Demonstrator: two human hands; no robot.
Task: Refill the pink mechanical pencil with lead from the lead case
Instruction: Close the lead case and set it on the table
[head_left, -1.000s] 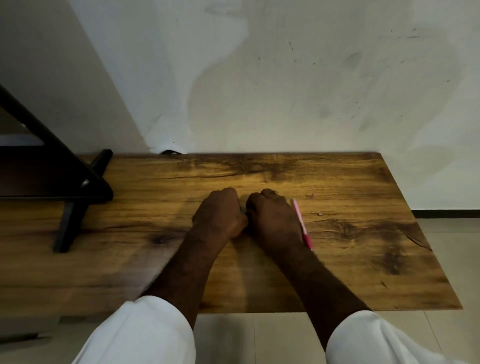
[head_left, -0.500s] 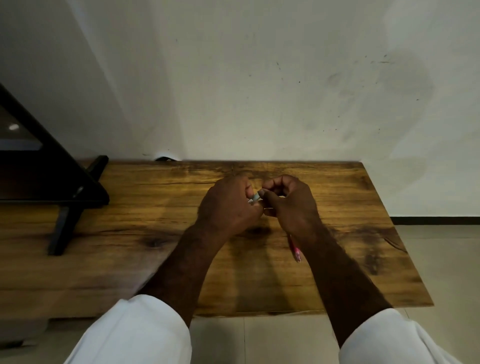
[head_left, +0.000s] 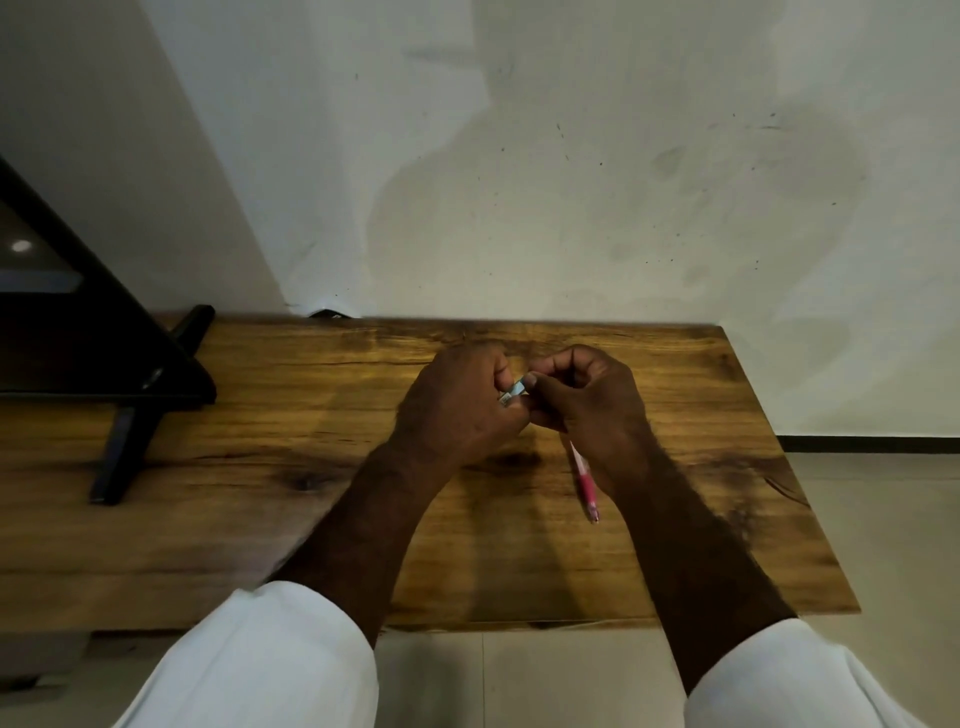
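Observation:
Both hands meet above the middle of the wooden table (head_left: 291, 499). My left hand (head_left: 457, 410) is closed around a small pale lead case (head_left: 513, 391), of which only one end shows between the fingers. My right hand (head_left: 587, 400) pinches that exposed end with thumb and forefinger. The pink mechanical pencil (head_left: 586, 483) is tucked in my right hand too; its lower part sticks out below the palm, pointing down toward the near edge. Its upper part is hidden by the hand.
A black stand (head_left: 130, 384) with angled legs occupies the table's left side. The table butts against a white wall (head_left: 519, 182); its right edge and near edge drop to a tiled floor (head_left: 883, 545).
The hands rose off the table, where they lay as fists beside the pencil, and came together on the lead case. The pencil left the tabletop and now hangs in my right hand.

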